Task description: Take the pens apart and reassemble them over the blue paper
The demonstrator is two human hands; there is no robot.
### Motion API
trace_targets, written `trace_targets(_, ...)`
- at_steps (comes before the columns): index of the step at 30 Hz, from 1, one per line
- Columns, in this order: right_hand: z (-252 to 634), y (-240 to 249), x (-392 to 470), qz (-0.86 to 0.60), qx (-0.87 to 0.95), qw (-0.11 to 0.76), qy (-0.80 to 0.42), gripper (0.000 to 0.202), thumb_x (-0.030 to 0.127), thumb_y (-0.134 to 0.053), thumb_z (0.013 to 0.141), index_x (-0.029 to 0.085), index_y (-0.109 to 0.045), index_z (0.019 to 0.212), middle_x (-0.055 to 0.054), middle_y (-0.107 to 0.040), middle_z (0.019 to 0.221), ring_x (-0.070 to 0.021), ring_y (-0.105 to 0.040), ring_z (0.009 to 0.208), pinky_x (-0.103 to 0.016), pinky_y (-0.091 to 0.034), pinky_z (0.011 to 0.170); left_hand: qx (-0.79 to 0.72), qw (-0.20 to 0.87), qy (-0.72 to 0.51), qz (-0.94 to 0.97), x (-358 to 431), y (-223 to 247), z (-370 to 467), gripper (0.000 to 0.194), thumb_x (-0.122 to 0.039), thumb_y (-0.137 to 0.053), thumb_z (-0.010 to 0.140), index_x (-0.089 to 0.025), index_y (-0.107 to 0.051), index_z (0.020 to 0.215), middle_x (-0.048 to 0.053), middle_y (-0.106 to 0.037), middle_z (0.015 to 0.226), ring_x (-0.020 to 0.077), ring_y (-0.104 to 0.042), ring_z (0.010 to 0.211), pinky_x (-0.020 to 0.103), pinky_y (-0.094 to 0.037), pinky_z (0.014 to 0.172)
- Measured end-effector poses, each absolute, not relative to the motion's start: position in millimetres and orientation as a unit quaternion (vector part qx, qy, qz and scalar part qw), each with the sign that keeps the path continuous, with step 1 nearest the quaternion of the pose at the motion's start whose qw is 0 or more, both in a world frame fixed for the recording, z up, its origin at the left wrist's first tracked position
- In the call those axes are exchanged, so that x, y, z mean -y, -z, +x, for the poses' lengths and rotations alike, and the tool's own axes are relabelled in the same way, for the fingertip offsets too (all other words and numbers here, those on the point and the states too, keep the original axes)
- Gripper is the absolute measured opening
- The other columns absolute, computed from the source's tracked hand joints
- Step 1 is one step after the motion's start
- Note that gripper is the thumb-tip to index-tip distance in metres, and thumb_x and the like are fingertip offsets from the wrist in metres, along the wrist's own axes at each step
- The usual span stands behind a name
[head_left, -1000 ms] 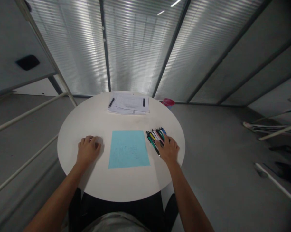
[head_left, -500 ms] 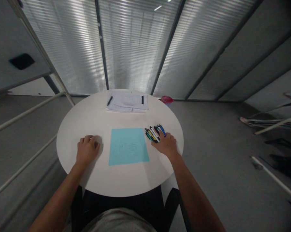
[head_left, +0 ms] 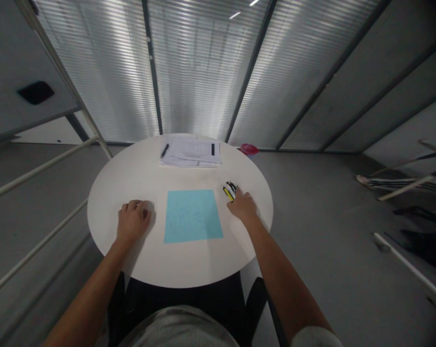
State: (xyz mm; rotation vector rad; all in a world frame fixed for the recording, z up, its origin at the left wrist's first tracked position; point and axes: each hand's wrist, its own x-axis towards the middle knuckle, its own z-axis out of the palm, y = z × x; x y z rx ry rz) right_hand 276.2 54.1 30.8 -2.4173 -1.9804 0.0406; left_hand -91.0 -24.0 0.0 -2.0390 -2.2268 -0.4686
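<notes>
A light blue sheet of paper with faint marks lies on the round white table. To its left my left hand rests on the tabletop with curled fingers, and nothing shows in them. On the sheet's right, my right hand is closed around a bunch of pens. Yellow, white and black barrels stick out beyond the fingers, and the palm hides the rest.
A stack of printed papers with a black pen on it lies at the table's far edge. Behind the table is a red bucket. White metal rails stand at the left.
The pens, spread in a row before, are now bunched together, with fewer showing beyond my right hand. That hand has shifted slightly left and away from me. My left hand has barely moved.
</notes>
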Motion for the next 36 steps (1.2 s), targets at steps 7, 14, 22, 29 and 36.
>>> trace_targets(7, 270, -38, -61, -0.774, 0.628, -0.006, -0.081, 0.064, 0.024, -0.051, 0.082, 0.009, -0.031, 0.141, -0.020, -0.065, 0.106, -0.0285, -0.064, 0.094, -0.037, -0.047, 0.076, 0.721, 0.038, 0.169, -0.670, 26, 0, -91, 0.041, -0.029, -0.043, 0.086, -0.015, -0.063, 0.120, 0.016, -0.058, 0.119, 0.0321, -0.049, 0.108, 0.046, -0.038, 0.091)
trace_targets(14, 273, -44, -53, -0.783, 0.603, 0.077, -0.133, 0.054, 0.035, -0.057, 0.079, 0.014, -0.042, 0.126, -0.016, -0.067, 0.104, -0.0283, -0.065, 0.096, -0.036, -0.048, 0.079, 0.717, -0.022, 0.276, -0.639, 25, -4, -85, 0.036, -0.030, -0.043, 0.085, -0.018, -0.070, 0.105, 0.012, -0.066, 0.107, 0.0284, -0.056, 0.099, 0.045, -0.041, 0.091)
trace_targets(22, 185, -61, -12, -0.676, 0.649, 0.238, -0.254, 0.050, 0.029, -0.055, 0.081, 0.023, -0.039, 0.128, -0.004, -0.067, 0.096, -0.0187, -0.066, 0.078, -0.027, -0.049, 0.068, 0.563, -0.461, 0.433, -0.531, 21, -42, 8, 0.049, -0.053, -0.044, 0.086, -0.016, -0.065, 0.110, 0.009, -0.067, 0.095, 0.0172, -0.059, 0.069, 0.027, -0.045, 0.055)
trace_targets(29, 137, -49, 9, -0.543, 0.783, 0.251, -0.172, 0.073, 0.021, -0.051, 0.083, 0.009, -0.018, 0.147, -0.020, -0.052, 0.129, -0.0240, -0.054, 0.113, -0.035, -0.045, 0.093, 0.489, -0.554, 0.536, -0.409, 11, -38, 38, 0.048, -0.055, -0.063, 0.077, -0.013, -0.065, 0.102, 0.008, -0.069, 0.088, 0.0221, -0.063, 0.088, 0.032, -0.047, 0.081)
trace_targets(36, 125, -48, 21, -0.521, 0.812, 0.216, -0.153, 0.068, 0.020, -0.049, 0.080, 0.009, -0.031, 0.145, -0.016, -0.053, 0.125, -0.0264, -0.046, 0.113, -0.041, -0.036, 0.100, 0.412, -0.628, 0.604, -0.266, 13, -34, 34, 0.040, -0.048, -0.074, 0.068, -0.015, -0.059, 0.085, 0.002, -0.065, 0.074, 0.0173, -0.063, 0.073, 0.029, -0.049, 0.072)
